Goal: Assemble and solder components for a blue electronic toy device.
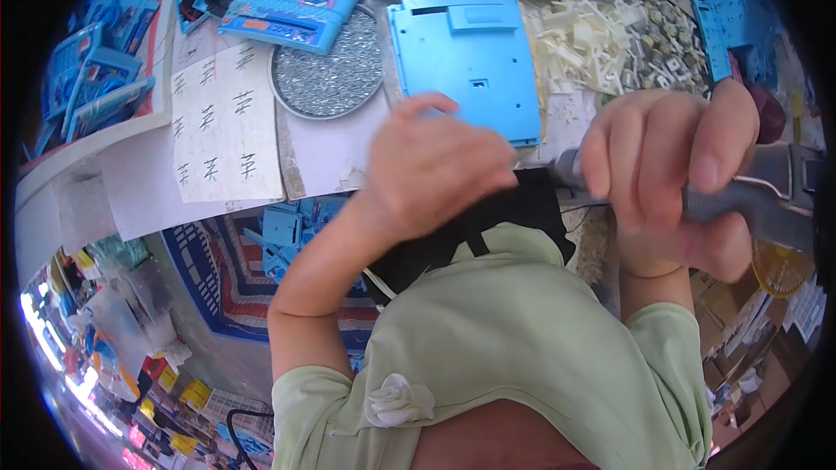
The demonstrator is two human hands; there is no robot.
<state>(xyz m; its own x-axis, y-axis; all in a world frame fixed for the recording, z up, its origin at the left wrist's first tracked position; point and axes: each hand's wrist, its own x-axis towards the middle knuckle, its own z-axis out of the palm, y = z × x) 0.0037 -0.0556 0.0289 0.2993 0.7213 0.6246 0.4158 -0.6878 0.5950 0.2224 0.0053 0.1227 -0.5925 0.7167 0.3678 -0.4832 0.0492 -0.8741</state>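
Lying lengthwise near to far, blue casing [466, 65] sits beyond left hand [435, 165], the nearer one, curled, any pinch indeterminable; right hand [666, 148], at right, clasps grey tool [751, 207]

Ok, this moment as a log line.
right grip: closed around grey tool; left grip: blurred, near blue casing; round dish: left of casing

Right grip [670, 161] around grey tool [758, 216]; left grip [435, 170] blurred, near blue panel [453, 65]; metal bits [329, 70] in dish [300, 110].

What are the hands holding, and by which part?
The right hand grips a grey handheld tool around its body; whether the blurred left hand holds anything cannot be told.
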